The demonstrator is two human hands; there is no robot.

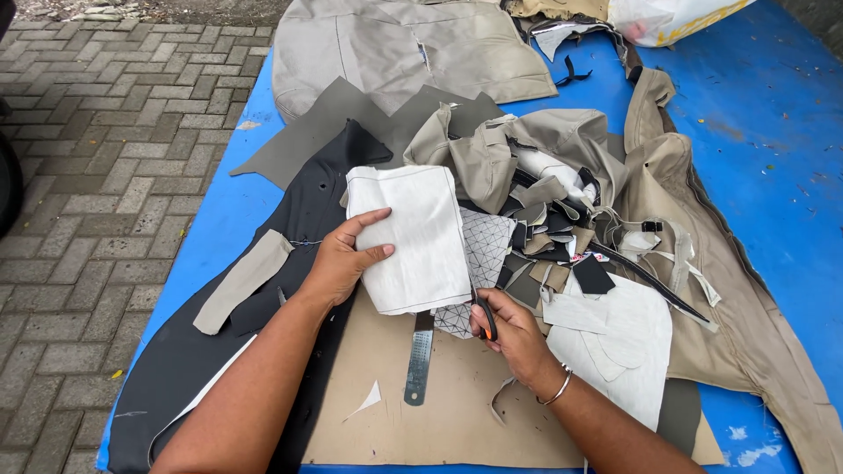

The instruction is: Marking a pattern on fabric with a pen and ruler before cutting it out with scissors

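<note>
— She's mid-trim: left hand point(341, 263) pinches the white fabric piece point(413, 241) up over the tan sheet point(457, 412), right hand point(514, 338) gripping orange-handled scissors point(485, 320) at its lower edge.

— Next?

— Steady feeding along the edge, I'd judge. The blades are hidden beneath the cloth; the steel ruler point(420, 360) is half covered.

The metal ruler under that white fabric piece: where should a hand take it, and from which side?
Probably by the rounded free end of the metal ruler, coming from the near edge. It lies flat on the tan sheet, and its far end is hidden under the white fabric piece held by the left hand.
</note>
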